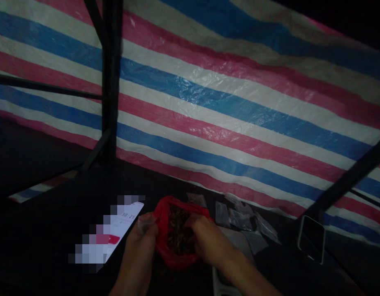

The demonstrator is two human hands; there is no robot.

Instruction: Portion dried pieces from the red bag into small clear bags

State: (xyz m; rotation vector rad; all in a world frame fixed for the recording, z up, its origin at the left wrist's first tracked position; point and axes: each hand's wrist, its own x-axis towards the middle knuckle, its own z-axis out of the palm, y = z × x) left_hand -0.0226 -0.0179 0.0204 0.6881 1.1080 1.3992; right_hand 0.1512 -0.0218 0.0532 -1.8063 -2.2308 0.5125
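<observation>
An open red plastic bag [161,234] full of dark brown pieces [177,234] sits on a dark surface at the bottom centre. My left hand [140,246] is closed on a small clear plastic pouch [146,222] beside the bag's left rim. My right hand [205,240] reaches into the bag from the right, its fingers curled among the brown pieces. What those fingers hold is hidden.
Several small clear pouches [239,220] lie to the right of the bag. A lit phone screen [116,234] lies at the left, a dark phone [311,238] at the right. A striped red, white and blue tarp [239,102] hangs behind black frame bars [110,82].
</observation>
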